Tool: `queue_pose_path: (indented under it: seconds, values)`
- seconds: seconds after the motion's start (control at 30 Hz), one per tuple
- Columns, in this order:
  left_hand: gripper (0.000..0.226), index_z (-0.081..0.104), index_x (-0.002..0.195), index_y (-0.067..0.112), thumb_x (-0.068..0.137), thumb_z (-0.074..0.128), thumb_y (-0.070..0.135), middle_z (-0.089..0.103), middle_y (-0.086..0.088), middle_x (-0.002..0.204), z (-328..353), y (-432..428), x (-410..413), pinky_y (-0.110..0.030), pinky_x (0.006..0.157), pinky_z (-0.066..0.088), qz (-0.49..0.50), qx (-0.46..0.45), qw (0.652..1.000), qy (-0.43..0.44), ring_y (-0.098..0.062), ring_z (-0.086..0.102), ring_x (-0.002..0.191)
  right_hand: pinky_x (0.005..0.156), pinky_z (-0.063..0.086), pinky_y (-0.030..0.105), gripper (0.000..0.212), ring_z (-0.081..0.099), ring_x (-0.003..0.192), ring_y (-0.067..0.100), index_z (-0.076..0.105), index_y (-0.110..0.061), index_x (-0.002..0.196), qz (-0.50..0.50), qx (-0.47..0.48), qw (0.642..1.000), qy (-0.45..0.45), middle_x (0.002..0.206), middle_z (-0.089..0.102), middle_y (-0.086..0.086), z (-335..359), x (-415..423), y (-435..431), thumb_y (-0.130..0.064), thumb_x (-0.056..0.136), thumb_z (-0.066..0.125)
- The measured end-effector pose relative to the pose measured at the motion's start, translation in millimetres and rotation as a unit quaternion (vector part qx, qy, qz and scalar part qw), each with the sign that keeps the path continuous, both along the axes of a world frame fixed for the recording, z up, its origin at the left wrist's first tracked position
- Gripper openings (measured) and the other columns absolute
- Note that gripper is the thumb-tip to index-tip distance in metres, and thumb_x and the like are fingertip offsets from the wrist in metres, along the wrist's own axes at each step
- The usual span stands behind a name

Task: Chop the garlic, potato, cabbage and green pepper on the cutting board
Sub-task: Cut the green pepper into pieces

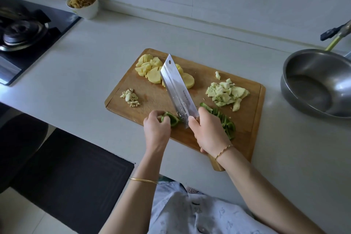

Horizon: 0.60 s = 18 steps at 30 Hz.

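Cutting board (152, 93) sits skewed on the counter (95, 53), its near long edge close to the counter's front edge.

Left hand (156, 127): fingers curled, pinching the uncut green pepper piece (171, 118) at the board's near edge.

Right hand (208, 133): fingers wrapped tight round the cleaver handle (217, 165); the butt end sticks out past the board's near edge. Cleaver blade (176, 85) runs away from the person, heel just beside the pepper piece. Can't tell if the edge touches the board.

Cut pepper strips (227, 123) lie right of the blade, partly under the right hand.

- Potato slices (152, 71): far left corner, tip of blade over them
- Cabbage (226, 93): right end, near the board's edge
- Garlic (130, 98): left end

Bare wood in the board's middle, between garlic and blade.

Steel bowl (311, 85) sits right of the board, apart from it. Stove (24, 30) and white cup (83, 4) are far left, with open counter between them and the board.
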<state>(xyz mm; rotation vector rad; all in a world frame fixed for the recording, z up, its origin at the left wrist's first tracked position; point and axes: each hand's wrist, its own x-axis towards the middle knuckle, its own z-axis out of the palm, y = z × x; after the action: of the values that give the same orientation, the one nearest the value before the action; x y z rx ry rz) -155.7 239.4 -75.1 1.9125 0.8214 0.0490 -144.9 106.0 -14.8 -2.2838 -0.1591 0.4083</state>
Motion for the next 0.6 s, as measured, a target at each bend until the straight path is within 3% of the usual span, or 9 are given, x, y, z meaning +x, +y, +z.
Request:
queue_pose_path:
  seconds: [0.17,0.27,0.4,0.47,0.53,0.6]
  values:
    - [0.017,0.059,0.108,0.013,0.092,0.053,0.016,0.054,-0.005,0.106,2.6,-3.9,-0.2,-0.036,0.078,0.053,0.003,0.077,0.997,0.018,-0.019,0.057,0.086,0.051,0.051,0.04,0.035,0.041,0.046,0.015,0.028,-0.02,0.067,0.02,-0.029,0.999,0.005,0.06,0.044,0.002,1.0,-6.0,-3.0,-0.024,0.098,0.043]
    - [0.013,0.056,0.104,0.011,0.092,0.052,0.013,0.055,-0.01,0.106,1.2,-6.8,1.3,-0.04,0.079,0.054,0.0,0.073,0.997,-0.005,-0.022,0.057,0.087,0.052,0.051,0.038,0.03,0.044,0.047,0.014,0.033,-0.02,0.071,0.03,-0.037,0.999,0.02,0.059,0.042,-0.001,2.3,-8.5,-2.7,-0.024,0.099,0.041]
    - [0.003,0.05,0.095,0.014,0.093,0.05,0.012,0.046,-0.006,0.101,-0.8,-12.6,1.8,-0.046,0.074,0.056,0.012,0.046,0.999,-0.013,-0.027,0.058,0.085,0.061,0.055,0.05,0.022,0.058,0.063,0.03,0.047,-0.005,0.093,0.037,-0.068,0.996,0.04,0.067,0.048,0.003,2.3,-9.8,-0.7,-0.024,0.099,0.039]
    - [0.004,0.05,0.093,0.013,0.093,0.049,0.009,0.044,-0.004,0.1,-2.5,-14.0,2.0,-0.046,0.075,0.056,0.016,0.046,0.999,-0.018,-0.025,0.057,0.084,0.061,0.055,0.049,0.021,0.056,0.064,0.028,0.044,-0.007,0.088,0.043,-0.082,0.995,0.036,0.067,0.046,0.002,1.1,-9.0,3.4,-0.024,0.099,0.039]
    - [0.007,0.05,0.094,0.012,0.093,0.048,0.006,0.044,-0.003,0.1,-3.4,-15.4,1.1,-0.036,0.079,0.053,0.019,0.053,0.998,-0.023,-0.012,0.051,0.082,0.06,0.053,0.043,0.02,0.054,0.066,0.027,0.04,-0.01,0.085,0.053,-0.108,0.992,0.03,0.069,0.047,0.002,-0.8,-6.2,9.4,-0.023,0.099,0.038]
    - [0.01,0.049,0.095,0.01,0.093,0.046,0.001,0.045,-0.005,0.102,-3.8,-17.9,-1.2,-0.012,0.072,0.04,0.008,0.066,0.997,-0.028,0.003,0.041,0.08,0.059,0.044,0.035,0.018,0.053,0.07,0.027,0.039,-0.011,0.086,0.056,-0.133,0.989,0.038,0.077,0.05,0.005,-3.9,-2.0,15.8,-0.022,0.1,0.038]
